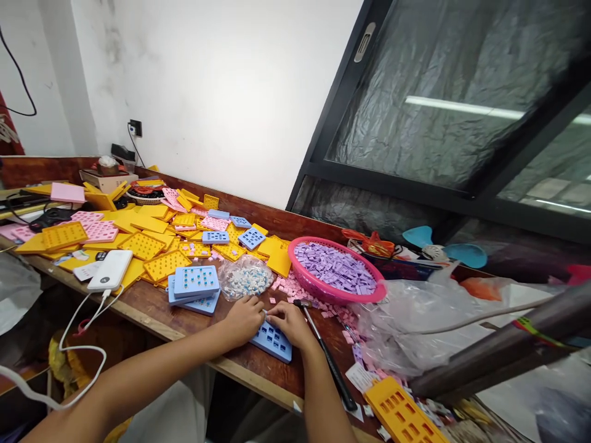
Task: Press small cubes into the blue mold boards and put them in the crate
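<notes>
**While left hand point(242, 320) and right hand point(289, 323) meet on blue plastic plate point(272, 343): light, stiff, edge hold**

Hands together, fingertips point(273, 312) at plate's far edge; any pinch too small to tell. Plate sits near front edge of counter point(148, 301). Likely light, rigid; take by edges. Hammer point(329, 363) just right, pink basket point(337, 271) beyond.

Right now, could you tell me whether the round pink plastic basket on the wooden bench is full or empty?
Full: the round pink plastic basket is packed with small lilac pieces, nearly to its rim.
</notes>
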Demonstrator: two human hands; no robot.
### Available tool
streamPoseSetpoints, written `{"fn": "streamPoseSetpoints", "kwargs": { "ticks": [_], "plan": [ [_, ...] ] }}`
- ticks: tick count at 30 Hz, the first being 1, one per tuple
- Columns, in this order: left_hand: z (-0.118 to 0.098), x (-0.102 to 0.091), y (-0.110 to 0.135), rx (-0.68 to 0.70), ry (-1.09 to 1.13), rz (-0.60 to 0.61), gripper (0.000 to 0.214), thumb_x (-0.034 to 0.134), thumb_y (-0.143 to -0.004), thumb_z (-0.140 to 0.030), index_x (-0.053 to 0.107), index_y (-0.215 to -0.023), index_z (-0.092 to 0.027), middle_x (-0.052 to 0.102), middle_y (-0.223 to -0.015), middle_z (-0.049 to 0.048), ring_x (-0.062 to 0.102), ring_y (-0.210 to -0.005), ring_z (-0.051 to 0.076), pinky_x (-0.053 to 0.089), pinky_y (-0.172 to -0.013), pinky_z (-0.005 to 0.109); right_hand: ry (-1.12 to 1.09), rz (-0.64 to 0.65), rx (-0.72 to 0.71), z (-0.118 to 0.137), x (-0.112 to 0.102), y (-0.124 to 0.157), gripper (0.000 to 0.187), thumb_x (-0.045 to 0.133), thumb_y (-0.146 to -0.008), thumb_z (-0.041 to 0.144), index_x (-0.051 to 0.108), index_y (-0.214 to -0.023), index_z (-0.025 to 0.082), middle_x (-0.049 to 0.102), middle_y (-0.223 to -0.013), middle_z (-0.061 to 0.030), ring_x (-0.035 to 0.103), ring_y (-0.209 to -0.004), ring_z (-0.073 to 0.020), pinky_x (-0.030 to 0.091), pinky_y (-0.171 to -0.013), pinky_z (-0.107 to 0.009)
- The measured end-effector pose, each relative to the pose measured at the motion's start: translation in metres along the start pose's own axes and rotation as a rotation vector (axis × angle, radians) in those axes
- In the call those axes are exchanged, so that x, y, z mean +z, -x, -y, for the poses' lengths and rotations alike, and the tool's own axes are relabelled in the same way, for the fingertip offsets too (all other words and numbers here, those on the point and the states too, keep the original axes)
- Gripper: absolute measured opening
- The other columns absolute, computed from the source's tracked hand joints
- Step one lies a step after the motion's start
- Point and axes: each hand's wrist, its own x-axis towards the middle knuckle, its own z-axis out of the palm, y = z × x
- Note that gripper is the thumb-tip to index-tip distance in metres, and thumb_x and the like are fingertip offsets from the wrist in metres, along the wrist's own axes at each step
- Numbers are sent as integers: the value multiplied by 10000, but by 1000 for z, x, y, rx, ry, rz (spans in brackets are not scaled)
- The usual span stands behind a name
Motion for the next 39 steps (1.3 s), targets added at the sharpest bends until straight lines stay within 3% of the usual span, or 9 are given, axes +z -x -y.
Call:
{"fn": "streamPoseSetpoints", "kwargs": {
  "ticks": [5, 10, 16, 21, 26, 32, 39],
  "plan": [
    [-11, -9, 12, 92, -62, -11, 328, 468, -997, -320, 731, -967, -126, 665, -1031, 132, 549, -968, 261, 377, -882, 426, 206, 18, 19, 16, -2, 1, 128, 664, -848, 245, 779, -889, 204, 731, -945, -65, 665, -925, -226, 466, -848, -309],
    [-10, -12, 4, 192, -84, 51, 330, 532, -951, -352, 763, -848, -141, 673, -1049, 144, 549, -953, 264, 366, -843, 416, 532, 116, 27, 42, -7, 12, 173, 596, -906, 205, 756, -973, 212, 713, -1043, -89, 641, -1022, -239, 450, -891, -309],
    [-2, -13, 0, 220, -50, 54, 336, 526, -960, -365, 754, -858, -141, 678, -961, 123, 583, -913, 247, 406, -838, 402, 652, 124, -30, 56, 9, 41, 379, 466, -1009, 292, 632, -1328, 174, 623, -1375, -130, 551, -1257, -267, 393, -1061, -359],
    [6, -15, 4, 115, 122, 87, 263, 564, -944, -321, 732, -996, -124, 677, -1037, 148, 609, -1005, 264, 454, -898, 387, 729, 41, -25, 58, 30, 51, 441, 424, -1006, 286, 580, -1404, 176, 561, -1464, -149, 495, -1341, -297, 356, -1101, -433],
    [30, -13, -13, -68, 388, 170, 257, 507, -966, -241, 745, -1028, -167, 709, -1089, 110, 658, -1015, 222, 488, -882, 305, 663, 11, -44, 52, 33, 52, 445, 427, -1014, 308, 566, -1422, 196, 561, -1467, -141, 485, -1353, -292, 357, -1103, -454],
    [57, -8, -47, -138, 589, 416, 209, 719, -847, -332, 776, -995, -196, 773, -946, 17, 696, -854, 152, 500, -760, 203, 549, -14, -19, 38, 32, 61, 481, 387, -1045, 370, 491, -1493, 231, 496, -1536, -100, 428, -1417, -260, 312, -1154, -451],
    [59, 7, -91, -235, 571, 834, 181, 806, -693, -275, 756, -806, -142, 736, -700, 52, 677, -618, 207, 581, -653, 322, 427, -60, 2, 27, 34, 58, 484, 436, -1031, 406, 528, -1462, 205, 529, -1504, -101, 452, -1383, -272, 318, -1156, -462]
  ]
}}
